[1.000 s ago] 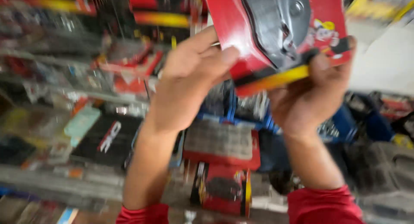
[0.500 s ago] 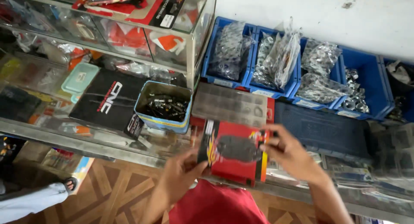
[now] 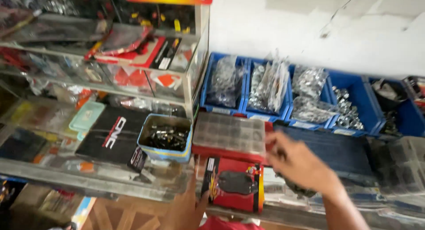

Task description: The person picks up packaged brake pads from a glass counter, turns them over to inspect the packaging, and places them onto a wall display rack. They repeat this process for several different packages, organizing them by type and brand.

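Red carded brake-pad pack (image 3: 233, 189): lying flat on glass desk (image 3: 88, 179), just below clear compartment box (image 3: 230, 133). Already put down; not yet fully released. Left hand (image 3: 195, 210) touching lower-left corner, fingers mostly hidden, grip impossible to tell. Right hand (image 3: 297, 164) hovering beside pack, blurred, fingers loosely spread, holding nothing.

The red blister pack (image 3: 233, 185) at the lower centre is glossy card under a clear plastic bubble, with a dull grey, matt pad inside. Above it, the compartment box (image 3: 230, 133) has a translucent, slightly frosted plastic lid. The tin (image 3: 165, 138) to its left is thin painted metal, holding shiny metal parts. The blue bins (image 3: 359, 101) at the upper right are smooth hard plastic, filled with crinkled clear bags of bright metal hardware. The floor (image 3: 133, 214) at the bottom left looks like polished wood.
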